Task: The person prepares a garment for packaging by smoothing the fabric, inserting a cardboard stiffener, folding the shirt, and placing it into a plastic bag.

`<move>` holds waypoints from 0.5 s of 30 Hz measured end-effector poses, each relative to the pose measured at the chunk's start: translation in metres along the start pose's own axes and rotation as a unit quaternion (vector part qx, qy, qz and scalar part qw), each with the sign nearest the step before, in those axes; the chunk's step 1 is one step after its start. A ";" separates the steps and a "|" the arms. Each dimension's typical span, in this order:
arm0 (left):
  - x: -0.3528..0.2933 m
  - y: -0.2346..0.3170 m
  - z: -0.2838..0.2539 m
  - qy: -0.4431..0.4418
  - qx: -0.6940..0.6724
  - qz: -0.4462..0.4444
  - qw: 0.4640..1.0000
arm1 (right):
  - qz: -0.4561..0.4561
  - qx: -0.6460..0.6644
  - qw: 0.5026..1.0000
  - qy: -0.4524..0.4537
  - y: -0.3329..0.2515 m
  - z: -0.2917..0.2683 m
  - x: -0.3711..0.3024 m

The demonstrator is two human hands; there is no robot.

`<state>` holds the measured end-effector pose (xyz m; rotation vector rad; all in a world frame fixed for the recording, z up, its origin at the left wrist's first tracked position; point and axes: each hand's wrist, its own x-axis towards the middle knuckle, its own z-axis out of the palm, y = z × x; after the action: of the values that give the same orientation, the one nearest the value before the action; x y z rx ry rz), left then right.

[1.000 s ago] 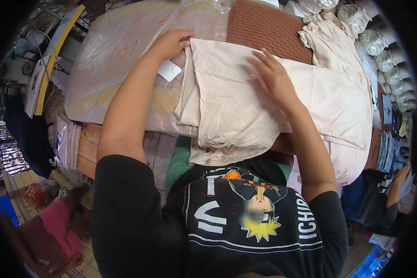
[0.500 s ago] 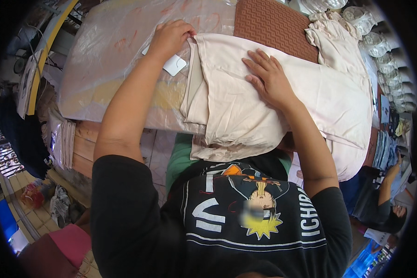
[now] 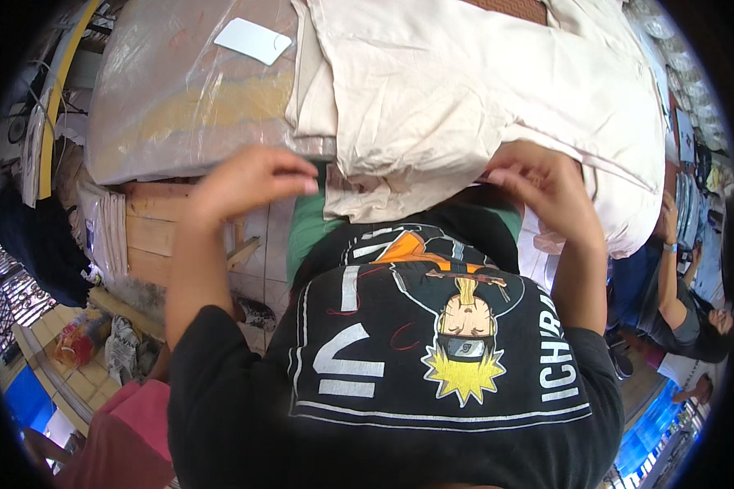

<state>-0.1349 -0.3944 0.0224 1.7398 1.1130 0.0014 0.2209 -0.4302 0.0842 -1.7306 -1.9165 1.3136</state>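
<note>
One cream cloth lies across upper center to upper right, crumpled lower edge hanging mid-frame. Left hand left of center, open, fingers parted, near cloth. Right hand right of center at cloth's lower edge, fingers curled; can't tell if gripping. White card upper left, on plastic-wrapped slab.

Bright, diffuse light; glare streaked clear plastic wrap. Left hand showed slight blur. Fisheye bent outer edges; corners fell black.
</note>
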 end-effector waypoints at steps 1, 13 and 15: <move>-0.003 -0.004 0.018 -0.036 0.036 -0.036 0.998 | -0.089 -0.056 0.994 -0.024 0.003 0.008 -0.006; -0.023 -0.009 0.111 0.190 0.134 0.099 0.968 | -0.262 -0.192 0.933 -0.154 0.019 0.148 0.037; -0.036 0.017 0.095 0.218 0.128 0.128 0.959 | -0.288 -0.135 0.936 -0.149 0.001 0.125 0.027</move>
<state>-0.0984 -0.4896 0.0069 2.1749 1.2304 0.4359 0.1281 -0.4621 0.0025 -0.9515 -2.6068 1.1645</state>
